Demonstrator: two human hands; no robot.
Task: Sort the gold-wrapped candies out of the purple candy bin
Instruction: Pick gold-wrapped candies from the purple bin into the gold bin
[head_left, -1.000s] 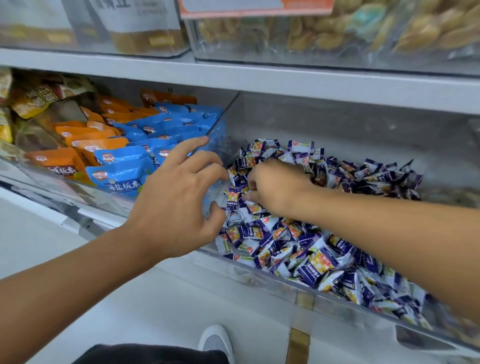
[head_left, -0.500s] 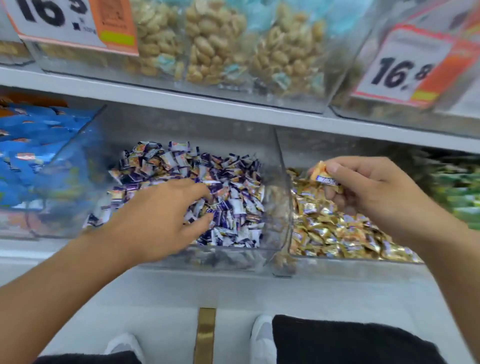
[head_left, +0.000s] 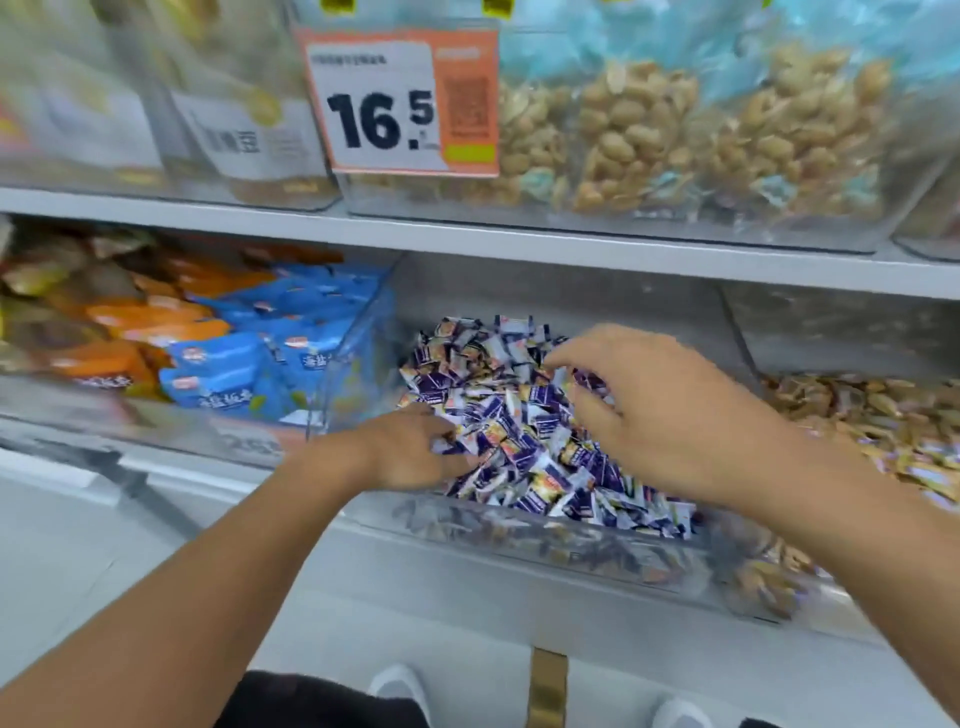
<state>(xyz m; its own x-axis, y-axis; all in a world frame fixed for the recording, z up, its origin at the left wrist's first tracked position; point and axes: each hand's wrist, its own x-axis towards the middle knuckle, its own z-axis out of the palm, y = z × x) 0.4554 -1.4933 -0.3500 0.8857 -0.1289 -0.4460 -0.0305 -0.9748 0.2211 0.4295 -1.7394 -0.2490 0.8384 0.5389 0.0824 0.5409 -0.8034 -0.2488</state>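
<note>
Two hands work one clear bin (head_left: 524, 540) heaped with purple candies (head_left: 511, 415), too many to count. The left hand (head_left: 410, 452) lies flat on the pile, fingers straight; the right hand (head_left: 660, 410) hovers above, fingers loosely spread, holding nothing. Gold candies (head_left: 883, 421) fill one neighbouring bin.

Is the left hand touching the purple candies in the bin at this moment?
Touching. The head view shows the left hand lying on the purple candies, its fingertips buried among the wrappers at the pile's near left edge.

Grey shop shelf (head_left: 519, 249), clear bins, price tag (head_left: 400, 104) above; pale floor (head_left: 62, 561) below
</note>
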